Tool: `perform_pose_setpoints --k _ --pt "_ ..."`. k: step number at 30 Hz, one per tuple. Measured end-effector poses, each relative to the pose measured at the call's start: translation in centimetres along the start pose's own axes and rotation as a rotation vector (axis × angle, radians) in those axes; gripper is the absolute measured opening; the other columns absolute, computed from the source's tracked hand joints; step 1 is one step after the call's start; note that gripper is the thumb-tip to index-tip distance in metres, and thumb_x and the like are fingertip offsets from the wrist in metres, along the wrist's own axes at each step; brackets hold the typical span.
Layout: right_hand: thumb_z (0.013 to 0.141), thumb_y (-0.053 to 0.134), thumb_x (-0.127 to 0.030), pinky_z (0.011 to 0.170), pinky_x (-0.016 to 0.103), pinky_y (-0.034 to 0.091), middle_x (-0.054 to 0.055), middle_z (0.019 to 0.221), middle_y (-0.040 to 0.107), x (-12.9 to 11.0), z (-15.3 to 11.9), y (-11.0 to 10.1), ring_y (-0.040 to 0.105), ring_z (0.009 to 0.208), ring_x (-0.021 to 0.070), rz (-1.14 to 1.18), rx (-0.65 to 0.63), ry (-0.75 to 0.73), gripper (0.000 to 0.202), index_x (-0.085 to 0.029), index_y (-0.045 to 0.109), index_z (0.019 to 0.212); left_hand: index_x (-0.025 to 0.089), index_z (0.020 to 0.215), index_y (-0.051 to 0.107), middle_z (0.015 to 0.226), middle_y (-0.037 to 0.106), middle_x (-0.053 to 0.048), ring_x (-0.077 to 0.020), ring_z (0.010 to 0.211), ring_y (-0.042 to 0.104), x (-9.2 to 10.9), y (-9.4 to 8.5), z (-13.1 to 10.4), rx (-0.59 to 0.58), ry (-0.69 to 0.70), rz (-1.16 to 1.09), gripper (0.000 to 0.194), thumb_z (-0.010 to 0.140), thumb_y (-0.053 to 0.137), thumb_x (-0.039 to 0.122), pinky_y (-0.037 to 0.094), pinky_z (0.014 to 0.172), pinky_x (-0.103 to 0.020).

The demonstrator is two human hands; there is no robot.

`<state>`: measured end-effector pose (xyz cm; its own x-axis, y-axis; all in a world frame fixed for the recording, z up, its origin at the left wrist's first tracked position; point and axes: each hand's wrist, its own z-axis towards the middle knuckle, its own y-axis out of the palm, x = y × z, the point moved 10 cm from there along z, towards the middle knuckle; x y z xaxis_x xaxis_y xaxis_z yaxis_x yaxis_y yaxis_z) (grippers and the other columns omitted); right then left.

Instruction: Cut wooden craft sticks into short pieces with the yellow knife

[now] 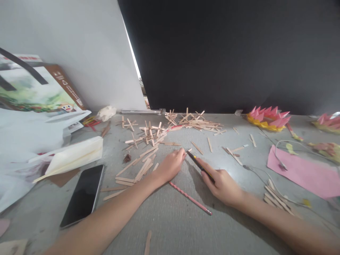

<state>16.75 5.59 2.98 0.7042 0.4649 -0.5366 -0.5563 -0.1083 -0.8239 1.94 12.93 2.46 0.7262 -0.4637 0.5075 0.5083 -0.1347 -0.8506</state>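
Note:
Near the middle of the table my left hand [172, 163] is closed in a pinch on a wooden craft stick [189, 150], and only a short end of it shows past the fingers. Wrapped in my right hand [221, 184] is a black and yellow utility knife [203, 168], its front end pointing up and left at the craft stick. Whether the blade touches the stick is too small to tell. A pink spiral-patterned pencil [190, 198] lies on the table below my left wrist, slanting down to the right.
Loose craft sticks [145, 170] and a pile [202, 122] lie beyond and left. Sticks joined in crosses [150, 132] stand behind. A phone [83, 194] and plastic bag [23, 145] lie left. Pink paper [305, 173], a cable [276, 152] and a pink-yellow paper flower [268, 119] are right.

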Motion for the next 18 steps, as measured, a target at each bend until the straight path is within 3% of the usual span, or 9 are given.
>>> perform_pose_setpoints --k 13,18 --pt "0.109 0.035 -0.034 0.058 0.026 0.049 0.004 0.072 0.076 0.2 0.1 0.1 0.073 0.059 0.021 0.03 -0.004 0.001 0.055 -0.021 0.038 0.163 0.024 0.091 0.044 0.09 0.066 -0.004 -0.0215 0.082 0.065 0.1 0.1 0.0 -0.044 -0.001 -0.027 0.021 0.109 0.034 0.028 0.041 0.071 -0.029" --pt "0.109 0.036 -0.033 0.066 0.027 0.055 0.008 0.09 0.081 0.1 0.3 -0.4 0.076 0.068 0.0208 0.035 0.025 -0.004 0.054 -0.023 0.041 0.162 0.023 0.095 0.047 0.092 0.067 -0.006 -0.023 0.086 0.067 0.8 0.4 -0.2 -0.053 0.03 -0.002 0.018 0.109 0.036 0.026 0.043 0.074 -0.031"
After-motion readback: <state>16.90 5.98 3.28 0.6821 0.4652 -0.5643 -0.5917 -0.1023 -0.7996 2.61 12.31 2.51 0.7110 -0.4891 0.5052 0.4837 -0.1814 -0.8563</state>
